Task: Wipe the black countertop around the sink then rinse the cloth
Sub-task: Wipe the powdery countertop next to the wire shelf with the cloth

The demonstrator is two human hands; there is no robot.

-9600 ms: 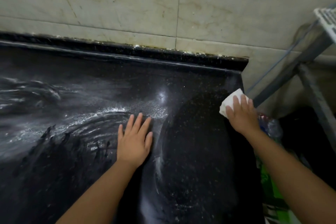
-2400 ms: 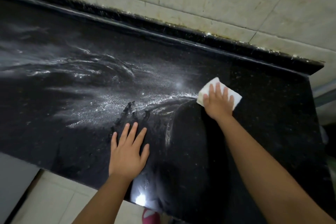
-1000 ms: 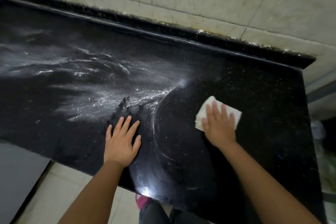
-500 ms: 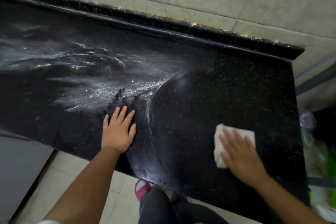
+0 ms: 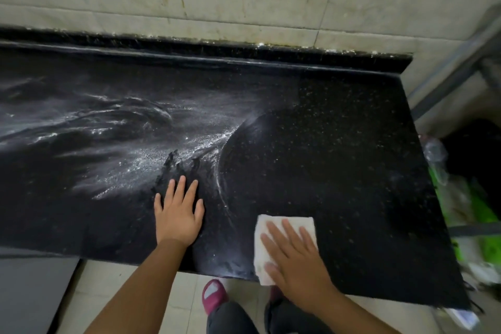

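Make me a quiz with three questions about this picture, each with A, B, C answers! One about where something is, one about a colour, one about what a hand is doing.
1. Where is the cloth?
A. near the front edge of the countertop
B. against the wall
C. on the floor

2. What colour is the cloth?
A. green
B. white
C. red

3. What is the left hand doing?
A. holding a bottle
B. making a fist
C. resting flat on the countertop

Answers: 1 A, the cloth lies under the right hand at the near edge. 2 B, it looks white against the black top. 3 C, its fingers are straight on the surface.
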